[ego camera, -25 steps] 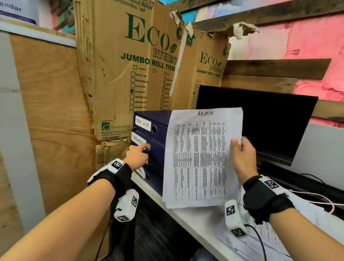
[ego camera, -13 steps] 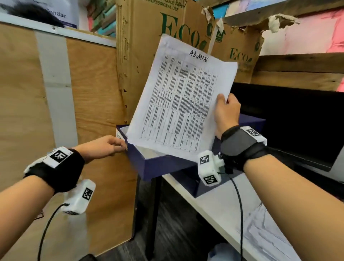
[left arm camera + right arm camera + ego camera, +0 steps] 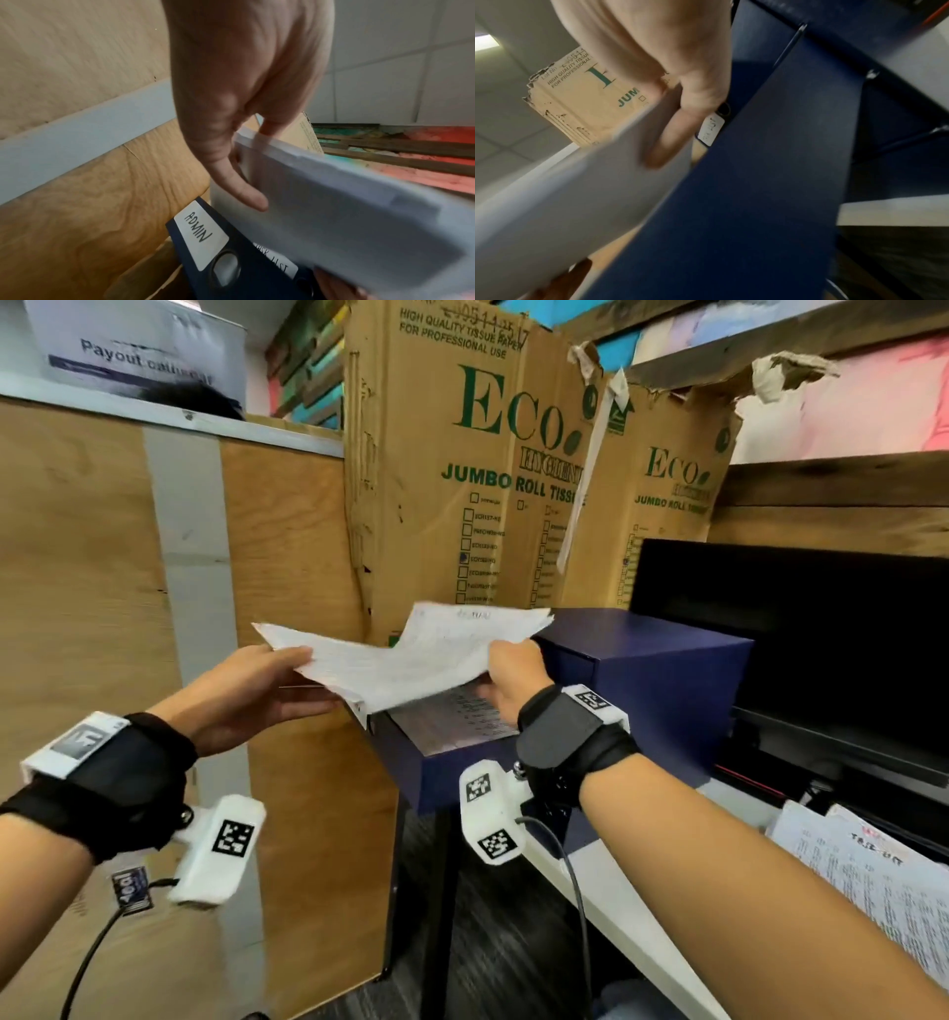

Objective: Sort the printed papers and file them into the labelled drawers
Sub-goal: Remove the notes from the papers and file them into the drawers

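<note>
In the head view, the printed sheet (image 3: 411,654), held upright half a second ago by the right hand alone, has been laid nearly flat and is now held at both ends: the left hand (image 3: 246,695) is curled round its left edge and the right hand (image 3: 508,680) pinches its right edge. It is held just above the pulled-out drawer (image 3: 447,762), in which a printed page already lies. From this it is judged that the drawer has been opened and that only lowering and releasing the sheet remains for this paper. The drawer unit (image 3: 662,690) stands on a white desk (image 3: 611,886), with more printed papers (image 3: 868,880) lying at the right, a dark monitor (image 3: 801,639) behind, flattened cardboard boxes (image 3: 462,469) against the wall and plywood panels (image 3: 77,588) at the left.

In the left wrist view, the left fingers (image 3: 241,192) are seen grasping the sheet's edge, above the drawer label reading ADMIN (image 3: 199,229); a second label is partly covered.

In the right wrist view, the right fingers (image 3: 672,142) are clenched on the sheet beside the blue drawer wall (image 3: 744,203); a ceiling of pale tiles (image 3: 505,67) is seen above.
</note>
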Demonstrator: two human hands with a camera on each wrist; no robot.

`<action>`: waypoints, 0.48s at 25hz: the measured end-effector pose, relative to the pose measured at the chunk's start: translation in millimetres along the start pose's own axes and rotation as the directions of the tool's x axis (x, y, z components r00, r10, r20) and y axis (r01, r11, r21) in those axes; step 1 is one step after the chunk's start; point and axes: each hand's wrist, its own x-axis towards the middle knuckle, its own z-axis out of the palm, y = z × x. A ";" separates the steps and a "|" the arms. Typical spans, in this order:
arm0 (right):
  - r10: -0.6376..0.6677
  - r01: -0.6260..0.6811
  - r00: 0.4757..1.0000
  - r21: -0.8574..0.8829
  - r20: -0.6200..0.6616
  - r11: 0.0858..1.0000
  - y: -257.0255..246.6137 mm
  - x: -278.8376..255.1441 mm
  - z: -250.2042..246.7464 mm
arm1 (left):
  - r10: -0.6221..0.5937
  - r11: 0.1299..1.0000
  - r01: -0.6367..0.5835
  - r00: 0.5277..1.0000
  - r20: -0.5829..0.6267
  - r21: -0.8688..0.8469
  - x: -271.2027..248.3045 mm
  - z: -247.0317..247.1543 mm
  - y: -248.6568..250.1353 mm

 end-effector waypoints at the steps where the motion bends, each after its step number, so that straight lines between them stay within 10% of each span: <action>1: 0.045 -0.045 0.994 -0.012 0.097 0.999 0.6 -5.1 -4.2 | -0.030 1.000 0.030 0.999 -0.037 -0.004 2.1 -1.0 1.9; 7: 0.365 -0.333 0.894 -0.159 0.261 0.929 -16.0 -29.7 -52.1 | -0.083 0.961 0.128 0.978 -0.189 0.244 11.1 -7.6 23.7; 12: 0.238 -0.148 0.965 -0.515 0.112 0.844 -28.3 -22.8 -89.6 | -0.124 0.858 0.197 0.976 -0.182 0.474 21.7 -19.3 40.8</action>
